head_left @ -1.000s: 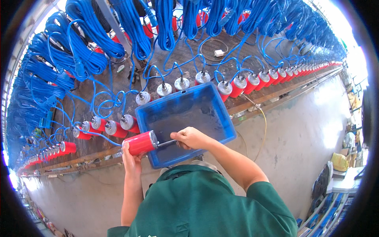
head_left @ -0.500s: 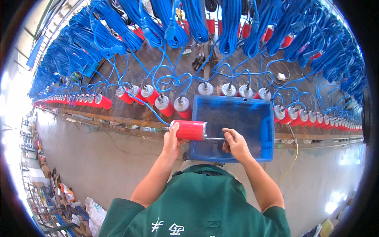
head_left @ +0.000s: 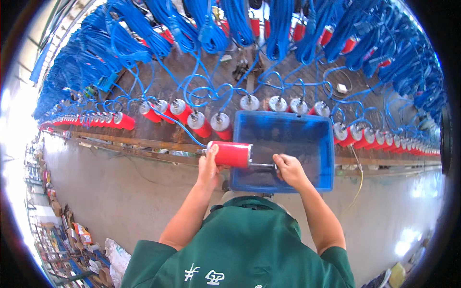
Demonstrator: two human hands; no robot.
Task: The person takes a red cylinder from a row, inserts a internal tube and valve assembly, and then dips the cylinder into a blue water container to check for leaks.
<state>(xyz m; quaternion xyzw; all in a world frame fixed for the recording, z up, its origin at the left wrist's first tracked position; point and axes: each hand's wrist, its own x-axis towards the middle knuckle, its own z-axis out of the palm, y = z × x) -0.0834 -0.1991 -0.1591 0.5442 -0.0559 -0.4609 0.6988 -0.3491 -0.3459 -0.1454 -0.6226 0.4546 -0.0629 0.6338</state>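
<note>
My left hand (head_left: pixel 208 168) is wrapped round a red cylinder (head_left: pixel 230 154) held level over the near left edge of a blue plastic bin (head_left: pixel 330 144). A blue cable runs to the cylinder's left end, its right end facing my other hand. From that right end a slim metal-shafted hand tool (head_left: pixel 262 165) extends to my right hand (head_left: pixel 289 171), which is closed on it above the bin. The fingers hide its handle, so its exact kind cannot be made out. Between bin and left hand stand several more red cylinders (head_left: pixel 221 126) with silver tops.
A long dark workbench (head_left: pixel 158 137) curves across the view, with rows of red cylinders along its near edge. Large bundles of blue cable (head_left: pixel 237 24) lie behind, their leads looping over the bench. A yellow cord (head_left: pixel 359 185) hangs down at the right.
My right hand has turned its grip on the tool, the index finger no longer stretched along the top. The cylinder stays in my left hand at nearly the same place.
</note>
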